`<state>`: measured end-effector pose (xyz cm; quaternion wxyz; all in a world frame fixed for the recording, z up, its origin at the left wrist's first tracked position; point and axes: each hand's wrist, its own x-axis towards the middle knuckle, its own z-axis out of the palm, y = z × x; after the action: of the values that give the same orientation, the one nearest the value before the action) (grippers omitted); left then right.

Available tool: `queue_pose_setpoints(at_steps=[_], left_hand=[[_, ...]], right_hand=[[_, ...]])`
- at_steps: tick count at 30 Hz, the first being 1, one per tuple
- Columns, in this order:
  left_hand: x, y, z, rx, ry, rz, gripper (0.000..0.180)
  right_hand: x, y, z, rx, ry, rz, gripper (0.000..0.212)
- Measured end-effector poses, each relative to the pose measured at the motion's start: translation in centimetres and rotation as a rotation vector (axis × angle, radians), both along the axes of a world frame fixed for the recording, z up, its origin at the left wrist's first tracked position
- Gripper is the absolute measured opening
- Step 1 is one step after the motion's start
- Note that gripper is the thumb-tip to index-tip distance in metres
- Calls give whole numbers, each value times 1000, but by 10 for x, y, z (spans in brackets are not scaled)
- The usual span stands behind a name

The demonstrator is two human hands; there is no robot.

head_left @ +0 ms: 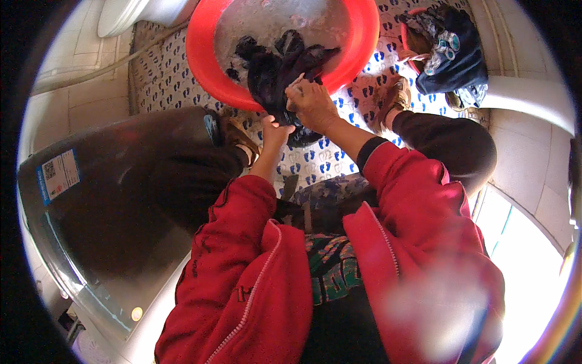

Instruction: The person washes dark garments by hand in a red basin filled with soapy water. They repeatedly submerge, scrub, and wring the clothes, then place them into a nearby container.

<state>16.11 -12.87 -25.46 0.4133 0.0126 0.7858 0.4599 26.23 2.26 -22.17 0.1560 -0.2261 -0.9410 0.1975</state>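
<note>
A wet black garment [267, 76] drapes over the near rim of a red basin [203, 67]. Its far part lies in cloudy, sudsy water, and its lower end hangs outside the rim toward the floor. My right hand [312, 106] is closed on the cloth just outside the rim. Lower and to its left, my left hand [276, 130] grips the same garment near its hanging end. The two hands are close together. Folds of dark cloth and my own fingers hide part of each grip.
On the right, a red container [412, 57] holds dark and patterned clothes [451, 67] that spill over its side, near a white pipe [530, 100]. A large dark-grey appliance [109, 212] stands at my left. White toilet-like fixture [124, 15] and hose [109, 70] lie beyond it.
</note>
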Motion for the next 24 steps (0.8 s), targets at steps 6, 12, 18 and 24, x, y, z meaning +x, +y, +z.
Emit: queue_pose_setpoints(at_steps=[6, 12, 18, 24], left_hand=[[3, 12, 10, -149, 512, -281, 34], [20, 34, 30, -31, 626, -373, 38], [26, 55, 45, -318, 899, -537, 59], [-2, 61, 40, -459, 899, -585, 31]], right_hand=[[-30, 44, 14, -157, -338, -41, 74], [-36, 56, 15, -360, -443, 67, 80], [12, 44, 6, -952, -128, -143, 74], [47, 52, 25, -1563, 32, -495, 54]])
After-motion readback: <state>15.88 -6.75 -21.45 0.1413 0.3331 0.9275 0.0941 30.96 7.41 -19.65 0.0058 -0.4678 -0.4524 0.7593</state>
